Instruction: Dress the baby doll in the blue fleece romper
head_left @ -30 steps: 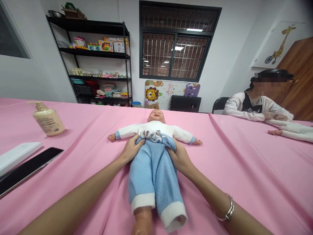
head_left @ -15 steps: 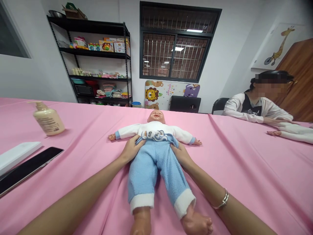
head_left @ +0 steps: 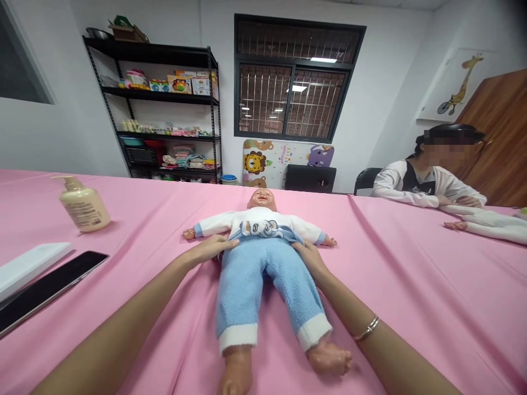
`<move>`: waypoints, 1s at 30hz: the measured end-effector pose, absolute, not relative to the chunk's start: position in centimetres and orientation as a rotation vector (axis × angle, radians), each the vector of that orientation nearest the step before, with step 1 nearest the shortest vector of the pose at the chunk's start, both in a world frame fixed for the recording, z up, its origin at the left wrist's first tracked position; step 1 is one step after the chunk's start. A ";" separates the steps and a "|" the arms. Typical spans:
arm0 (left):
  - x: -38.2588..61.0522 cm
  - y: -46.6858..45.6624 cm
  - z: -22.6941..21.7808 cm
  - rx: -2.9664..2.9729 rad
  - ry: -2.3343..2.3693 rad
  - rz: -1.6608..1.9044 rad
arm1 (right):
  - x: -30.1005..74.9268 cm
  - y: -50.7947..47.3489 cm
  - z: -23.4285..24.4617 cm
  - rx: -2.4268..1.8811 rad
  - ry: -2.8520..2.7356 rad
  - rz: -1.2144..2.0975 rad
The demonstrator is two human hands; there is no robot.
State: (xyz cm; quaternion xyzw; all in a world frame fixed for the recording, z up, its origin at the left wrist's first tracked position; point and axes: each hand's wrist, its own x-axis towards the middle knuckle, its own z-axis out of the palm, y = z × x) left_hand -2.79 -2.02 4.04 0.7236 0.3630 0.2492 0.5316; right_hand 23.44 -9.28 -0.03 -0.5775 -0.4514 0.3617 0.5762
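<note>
A baby doll [head_left: 261, 225] lies on its back on the pink tablecloth [head_left: 411, 285], in a white sweater [head_left: 263, 225] and fleecy blue trousers with white cuffs [head_left: 263, 280]. Both bare plastic feet stick out of the cuffs. My left hand [head_left: 206, 249] lies flat against the doll's waist on the left side, fingers straight, touching the trouser waistband. My right hand [head_left: 310, 259] rests at the opposite side of the waist, fingertips on the waistband. A thin bangle circles my right wrist. Neither hand visibly grips the cloth.
A cream pump bottle [head_left: 84, 207], a white flat box [head_left: 31, 267] and a black tablet [head_left: 51, 288] stand at the table's left. On the right, a seated person [head_left: 424, 181] rests a hand near a second doll in white [head_left: 486, 224]. Shelves stand behind.
The trousers no longer bunch up over the doll's belly, and its foot now shows past the right cuff. Both my hands have slid outward and down from the waistband's middle.
</note>
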 end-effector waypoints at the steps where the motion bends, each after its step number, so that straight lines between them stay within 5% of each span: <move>1: -2.9 -2.1 4.0 1.694 0.854 0.572 | 23.4 -9.2 -0.1 -1.326 -0.965 0.932; 5: -2.1 -2.8 3.4 1.384 0.807 0.750 | 23.6 -9.0 -0.5 -1.161 -0.704 1.205; 15: -0.4 -4.4 3.0 1.358 0.811 0.783 | 23.6 -8.8 -1.4 -1.159 -1.039 0.943; 23: -4.4 -2.6 5.9 1.787 0.837 0.655 | 26.1 -10.7 1.3 -1.082 -1.064 1.480; 30: -2.2 -2.8 4.2 1.669 0.762 0.968 | 25.4 -11.1 3.5 -1.029 -1.140 1.183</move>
